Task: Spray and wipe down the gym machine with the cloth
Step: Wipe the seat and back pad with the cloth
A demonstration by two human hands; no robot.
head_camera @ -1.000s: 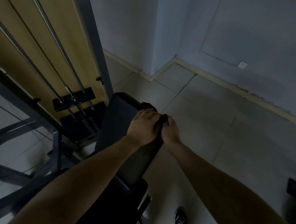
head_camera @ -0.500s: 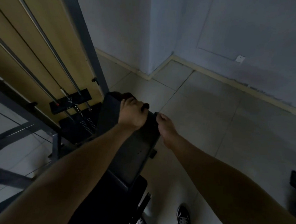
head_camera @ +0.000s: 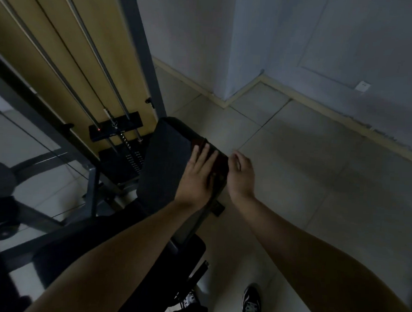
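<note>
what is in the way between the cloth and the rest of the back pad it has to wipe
Nothing visible. The left hand presses the cloth flat on the back pad near its right edge, and the pad surface to the left and above is bare. The right hand is beside that edge, off the pad.
</note>
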